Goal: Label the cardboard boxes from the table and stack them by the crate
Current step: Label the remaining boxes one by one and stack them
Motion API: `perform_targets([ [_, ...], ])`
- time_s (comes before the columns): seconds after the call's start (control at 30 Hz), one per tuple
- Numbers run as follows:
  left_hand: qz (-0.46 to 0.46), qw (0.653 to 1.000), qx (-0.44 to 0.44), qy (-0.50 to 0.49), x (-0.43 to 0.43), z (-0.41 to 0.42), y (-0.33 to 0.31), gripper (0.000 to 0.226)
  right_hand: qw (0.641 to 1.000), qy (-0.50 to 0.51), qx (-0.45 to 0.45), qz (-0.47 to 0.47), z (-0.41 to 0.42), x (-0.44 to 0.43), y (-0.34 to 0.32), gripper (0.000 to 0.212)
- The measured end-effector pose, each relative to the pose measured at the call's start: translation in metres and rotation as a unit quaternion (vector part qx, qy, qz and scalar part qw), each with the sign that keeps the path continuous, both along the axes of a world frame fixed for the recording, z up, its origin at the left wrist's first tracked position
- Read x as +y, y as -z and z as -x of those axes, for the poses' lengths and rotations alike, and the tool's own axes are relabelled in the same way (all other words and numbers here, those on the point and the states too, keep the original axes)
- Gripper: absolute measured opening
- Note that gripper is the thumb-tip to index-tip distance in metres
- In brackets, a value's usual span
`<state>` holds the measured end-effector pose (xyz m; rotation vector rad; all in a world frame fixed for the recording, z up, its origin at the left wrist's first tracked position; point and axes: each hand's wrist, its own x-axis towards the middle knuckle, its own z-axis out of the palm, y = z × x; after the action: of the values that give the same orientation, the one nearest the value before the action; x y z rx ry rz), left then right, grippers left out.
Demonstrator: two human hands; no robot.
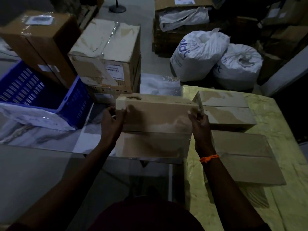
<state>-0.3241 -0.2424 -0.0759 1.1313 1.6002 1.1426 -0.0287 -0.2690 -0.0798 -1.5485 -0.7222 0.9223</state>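
In the head view the task looks partly done at most. At the centre of the frame a long cardboard box (156, 114) is held by its short ends. The left hand (113, 117) curls its fingers round the left end and the right hand (199, 124) clasps the right end, so each grip is clenched on the box. The box sits just left of the yellow-covered surface (275, 114), on the side of the blue crate (33, 90) at centre left. Its visible faces show no label, though the light is dim.

A far box (225, 109) and a near box (246, 157) lie on the surface at the right, so I judge both are yet to be handled. A pale carton (106, 52) with a printed label stands beside the crate. I cannot tell whether it belongs to the stack.

The held box is matte brown corrugated board, rectangular, with torn tape at its upper left corner. The crate is rigid plastic with slotted walls. The surface cover is a crinkled, faintly glossy sheet.
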Motion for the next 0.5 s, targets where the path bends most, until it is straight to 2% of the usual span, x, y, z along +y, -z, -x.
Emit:
perform_targets([
  [0.1,-0.006,1.000,0.003,0.004,-0.009,0.001,0.003,0.058,1.000,0.015,-0.010,-0.004,0.004,-0.010,-0.007,0.056],
  [0.17,-0.004,1.000,0.020,0.010,-0.016,0.004,0.011,0.068,1.000,0.020,-0.003,-0.004,0.005,-0.016,-0.005,0.051],
  [0.33,0.006,1.000,0.029,0.008,-0.034,0.008,0.026,0.043,0.998,0.038,-0.037,0.014,0.008,-0.036,0.008,0.040],
  [0.5,-0.013,0.997,0.068,0.019,-0.056,0.014,0.039,0.058,0.997,0.056,-0.052,0.023,0.016,-0.061,0.024,0.042],
])
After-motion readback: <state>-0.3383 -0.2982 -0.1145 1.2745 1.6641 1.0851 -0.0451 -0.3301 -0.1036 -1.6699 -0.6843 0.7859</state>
